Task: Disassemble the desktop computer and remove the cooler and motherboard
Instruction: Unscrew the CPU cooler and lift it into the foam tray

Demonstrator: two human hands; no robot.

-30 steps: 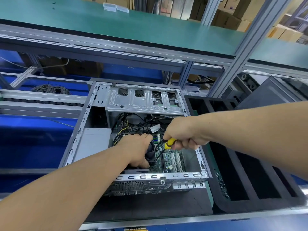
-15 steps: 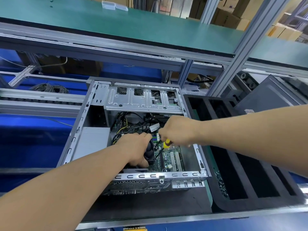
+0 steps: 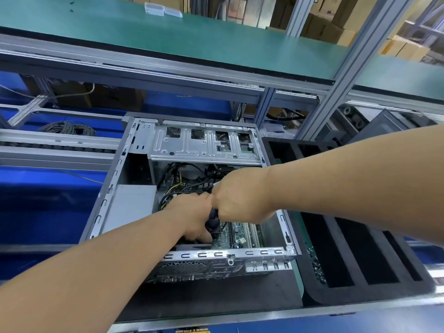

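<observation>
Here the left hand [image 3: 192,213] holds the black cooler [image 3: 214,221] from above, inside the open computer case [image 3: 109,195]. The right hand [image 3: 236,197] is a fist just beside it, maybe gripping a hidden tool. The motherboard [image 3: 242,233] lies flat below both.

A grey desktop computer case [image 3: 134,162] is laid open on its side, its green motherboard [image 3: 242,233] and black cooler [image 3: 214,223] seated inside.

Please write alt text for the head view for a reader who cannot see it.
Both hands reach into an open desktop computer case: the left hand grips the black cooler fan, and the right hand is fisted right beside it over the green motherboard. A black foam tray sits to the right.
</observation>
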